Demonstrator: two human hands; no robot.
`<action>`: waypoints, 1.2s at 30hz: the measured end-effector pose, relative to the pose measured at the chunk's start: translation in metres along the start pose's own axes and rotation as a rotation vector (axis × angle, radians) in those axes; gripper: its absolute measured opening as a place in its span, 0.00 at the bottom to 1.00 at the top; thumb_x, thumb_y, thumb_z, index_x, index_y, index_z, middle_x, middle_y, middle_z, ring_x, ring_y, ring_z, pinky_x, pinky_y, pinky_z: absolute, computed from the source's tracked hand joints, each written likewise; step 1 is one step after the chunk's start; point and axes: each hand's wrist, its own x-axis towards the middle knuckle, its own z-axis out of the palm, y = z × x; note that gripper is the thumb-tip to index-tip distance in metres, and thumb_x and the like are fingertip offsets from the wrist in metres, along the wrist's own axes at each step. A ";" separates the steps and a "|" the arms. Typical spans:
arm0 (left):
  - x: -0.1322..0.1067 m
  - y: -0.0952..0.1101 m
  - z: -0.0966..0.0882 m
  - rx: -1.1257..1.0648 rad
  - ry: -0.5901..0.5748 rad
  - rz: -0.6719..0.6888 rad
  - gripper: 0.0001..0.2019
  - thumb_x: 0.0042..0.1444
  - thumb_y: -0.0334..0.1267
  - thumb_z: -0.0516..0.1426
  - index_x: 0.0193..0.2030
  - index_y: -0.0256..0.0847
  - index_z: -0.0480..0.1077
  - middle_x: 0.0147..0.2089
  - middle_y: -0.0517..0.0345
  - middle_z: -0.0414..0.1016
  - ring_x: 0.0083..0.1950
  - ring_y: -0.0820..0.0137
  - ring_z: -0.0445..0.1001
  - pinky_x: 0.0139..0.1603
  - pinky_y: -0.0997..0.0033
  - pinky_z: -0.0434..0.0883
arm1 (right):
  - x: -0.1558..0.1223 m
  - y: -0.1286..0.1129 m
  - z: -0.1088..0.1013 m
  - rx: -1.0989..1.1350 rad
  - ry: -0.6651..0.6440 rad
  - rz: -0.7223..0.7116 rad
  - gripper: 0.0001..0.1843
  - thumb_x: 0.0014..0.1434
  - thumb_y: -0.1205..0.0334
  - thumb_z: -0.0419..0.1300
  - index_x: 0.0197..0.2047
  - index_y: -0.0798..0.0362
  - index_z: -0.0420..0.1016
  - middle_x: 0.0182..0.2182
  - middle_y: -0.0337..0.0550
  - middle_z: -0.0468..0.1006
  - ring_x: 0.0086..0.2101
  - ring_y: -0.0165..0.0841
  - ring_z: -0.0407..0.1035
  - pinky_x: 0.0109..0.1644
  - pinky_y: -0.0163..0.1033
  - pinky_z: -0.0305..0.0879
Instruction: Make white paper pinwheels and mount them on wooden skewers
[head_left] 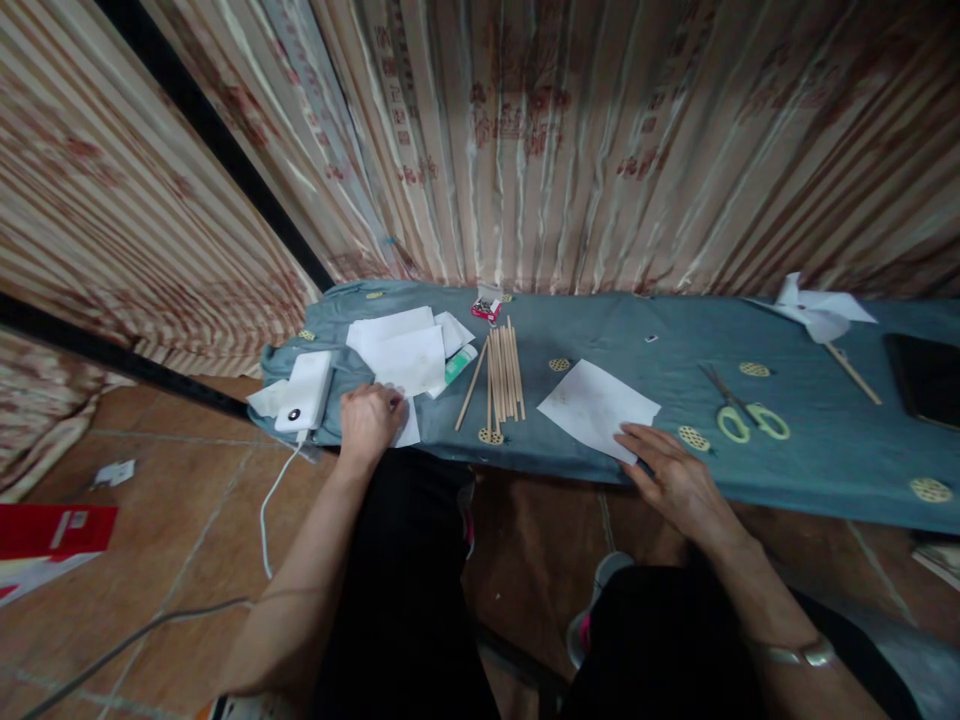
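My left hand [367,425] rests at the front edge of the cloth-covered bench, its fingers curled together over a small piece of white paper [407,425]. Whatever is between those fingertips is hidden. On the right, my right hand [671,480] grips the near corner of a square white sheet of paper [596,408], fingers on top and thumb at the edge. A small dark thing [644,467] shows by that thumb, too small to name. Between my hands lies a row of thin wooden sticks [504,375]. Beyond the left hand is a stack of white paper [397,345].
Green-handled scissors [742,412] lie right of my right hand. Farther right are a paper pinwheel [814,308] on a stick and a black device [926,375]. A red box of pins [486,304], a green-white tube [459,366] and a cabled white power bank [305,390] lie leftward.
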 end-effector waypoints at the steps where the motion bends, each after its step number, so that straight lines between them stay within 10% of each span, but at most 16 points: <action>1: -0.001 0.000 0.000 0.006 -0.003 -0.002 0.14 0.59 0.38 0.50 0.38 0.38 0.78 0.41 0.47 0.79 0.47 0.56 0.74 0.46 0.60 0.66 | 0.000 0.000 0.000 -0.001 0.000 -0.001 0.17 0.64 0.62 0.51 0.51 0.57 0.75 0.52 0.56 0.76 0.52 0.46 0.71 0.57 0.54 0.69; 9: -0.006 0.018 -0.008 -0.205 0.239 0.123 0.12 0.57 0.40 0.57 0.45 0.37 0.76 0.44 0.47 0.78 0.48 0.54 0.73 0.48 0.55 0.69 | 0.001 -0.001 -0.003 0.066 0.001 0.033 0.18 0.62 0.62 0.56 0.54 0.56 0.74 0.53 0.56 0.76 0.53 0.47 0.70 0.58 0.55 0.68; 15: -0.019 0.124 -0.004 -0.550 0.177 0.721 0.14 0.58 0.35 0.59 0.51 0.37 0.72 0.49 0.48 0.75 0.52 0.61 0.70 0.53 0.57 0.71 | 0.004 -0.004 -0.011 0.198 -0.022 0.121 0.18 0.58 0.66 0.58 0.52 0.55 0.74 0.54 0.55 0.75 0.55 0.46 0.69 0.60 0.56 0.66; 20: -0.024 0.188 0.019 -0.509 0.052 0.873 0.17 0.56 0.33 0.60 0.53 0.35 0.70 0.54 0.47 0.74 0.56 0.59 0.67 0.59 0.55 0.68 | 0.005 -0.004 -0.021 0.366 -0.022 0.233 0.11 0.60 0.66 0.55 0.43 0.50 0.78 0.51 0.49 0.78 0.53 0.42 0.71 0.60 0.54 0.66; 36: -0.006 0.199 0.039 -0.674 -0.052 0.697 0.11 0.64 0.35 0.52 0.48 0.38 0.74 0.42 0.50 0.79 0.44 0.64 0.76 0.48 0.63 0.74 | 0.033 0.009 -0.016 0.676 0.128 0.446 0.08 0.58 0.54 0.62 0.36 0.47 0.79 0.47 0.46 0.80 0.50 0.39 0.73 0.59 0.49 0.65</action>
